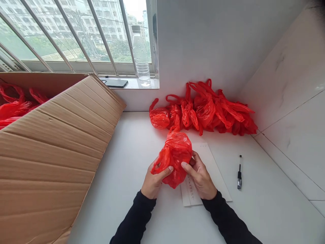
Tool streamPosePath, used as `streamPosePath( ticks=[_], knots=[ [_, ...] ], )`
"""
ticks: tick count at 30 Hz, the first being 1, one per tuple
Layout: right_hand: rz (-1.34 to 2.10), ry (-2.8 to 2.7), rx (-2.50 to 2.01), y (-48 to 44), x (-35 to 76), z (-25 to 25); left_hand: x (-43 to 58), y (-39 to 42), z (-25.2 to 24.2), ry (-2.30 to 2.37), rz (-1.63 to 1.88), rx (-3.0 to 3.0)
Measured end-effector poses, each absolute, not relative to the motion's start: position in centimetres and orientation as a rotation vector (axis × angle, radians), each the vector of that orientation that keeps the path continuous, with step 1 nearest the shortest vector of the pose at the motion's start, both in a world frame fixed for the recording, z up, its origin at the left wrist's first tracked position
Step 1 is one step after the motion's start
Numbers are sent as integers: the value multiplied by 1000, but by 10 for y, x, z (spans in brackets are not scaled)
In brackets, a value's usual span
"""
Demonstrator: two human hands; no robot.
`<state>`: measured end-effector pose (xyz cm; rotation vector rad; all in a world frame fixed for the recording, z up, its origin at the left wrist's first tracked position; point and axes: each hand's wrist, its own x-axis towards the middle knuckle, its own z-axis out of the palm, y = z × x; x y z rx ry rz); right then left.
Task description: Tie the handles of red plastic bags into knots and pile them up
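Observation:
Between my two hands is a crumpled red plastic bag [177,152], held above the white table. My left hand [154,179] grips its lower left side, thumb on top. On the right side, my right hand [201,178] pinches it with the thumb in front and the fingers behind. What the bag contains, if anything, is hidden by the plastic. Below and partly behind my right hand lies a white sheet of paper [213,169] with small dark marks along its left side.
Several red plastic bags [203,110] are heaped against the back wall. A pen [239,176] lies at the right. A big cardboard box [50,162] with red bags [17,105] inside fills the left. A phone [114,83] and water bottle [141,57] rest on the windowsill.

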<state>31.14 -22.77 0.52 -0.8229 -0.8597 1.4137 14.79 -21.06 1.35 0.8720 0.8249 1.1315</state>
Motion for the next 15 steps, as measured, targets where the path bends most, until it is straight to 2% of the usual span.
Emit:
streamPosePath(
  ticks=[7,15],
  knots=[
    [1381,-905,-854,-230,309,1,152,-213,18,913,1227,835],
    [1325,-902,-915,-232,312,5,145,-216,12,779,1072,1060]
  ],
)
